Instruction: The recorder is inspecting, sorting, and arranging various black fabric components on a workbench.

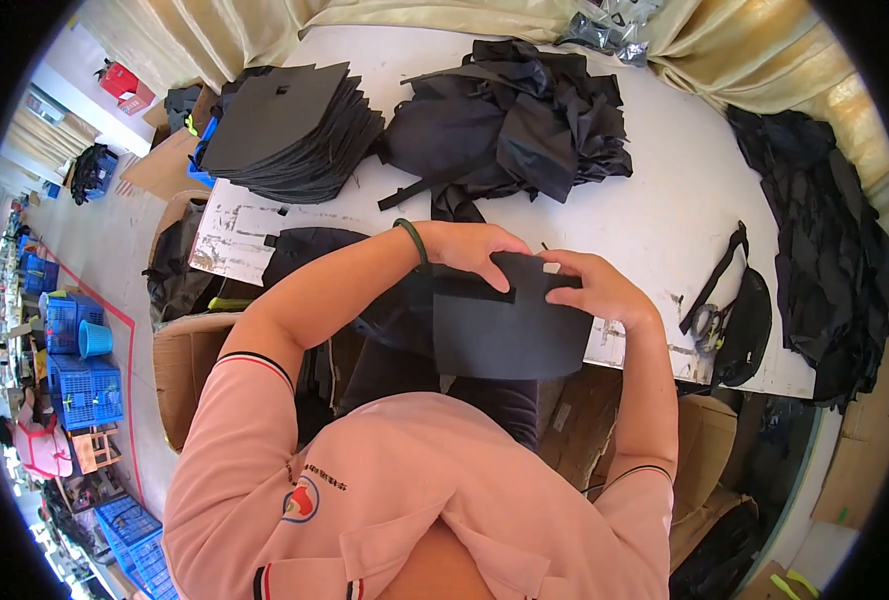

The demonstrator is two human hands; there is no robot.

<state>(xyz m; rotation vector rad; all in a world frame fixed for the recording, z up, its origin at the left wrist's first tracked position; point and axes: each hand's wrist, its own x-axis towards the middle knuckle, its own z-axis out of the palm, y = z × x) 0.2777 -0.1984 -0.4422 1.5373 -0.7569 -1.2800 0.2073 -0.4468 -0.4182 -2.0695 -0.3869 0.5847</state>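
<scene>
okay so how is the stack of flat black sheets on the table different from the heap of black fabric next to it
The stack of flat black square sheets lies in neat, fanned layers with straight edges; the heap of crumpled black fabric pieces is loose and folded, with no clear outline. The sheets look stiff and matte, while the fabric is soft, with straps trailing out. The stack sits at the white table's left end, the heap nearer its middle. Both are black and rest on the table.

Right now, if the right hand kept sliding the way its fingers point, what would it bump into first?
The right hand points left across the dark flat panel that both hands hold. Going straight on, it would probably meet the left hand first, which is pressed on the same panel close by.
</scene>
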